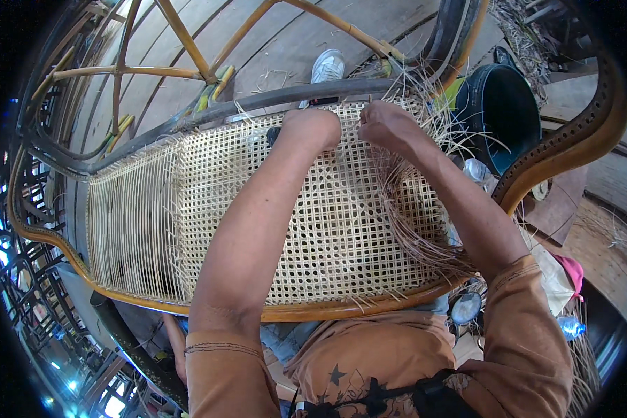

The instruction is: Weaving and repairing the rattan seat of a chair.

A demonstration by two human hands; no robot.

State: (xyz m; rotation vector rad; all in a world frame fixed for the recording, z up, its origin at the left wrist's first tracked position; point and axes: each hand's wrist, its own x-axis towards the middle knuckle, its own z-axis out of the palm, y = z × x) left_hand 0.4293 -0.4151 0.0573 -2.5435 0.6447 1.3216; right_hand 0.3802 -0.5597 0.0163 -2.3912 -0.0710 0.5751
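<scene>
A long panel of woven cane (313, 244) lies across my lap, with an open lattice over most of it and only parallel strands at its left end. My left hand (317, 129) bends down at the lattice's far edge, its fingers hidden behind its back. Just to the right, my right hand (386, 125) is closed in a pinch at the far rail (313, 90); what it grips is too small to make out. A bundle of loose cane strands (404, 223) hangs over the right part of the lattice, below my right forearm. Loose cane ends stick out beyond the right hand.
The panel sits in a curved rattan frame (348, 311) with bent poles beyond it. A dark green bucket (498, 115) stands at the far right. On the plank floor rests a white shoe (328, 66). A plastic bottle (571, 327) and a cloth (550, 279) lie at right.
</scene>
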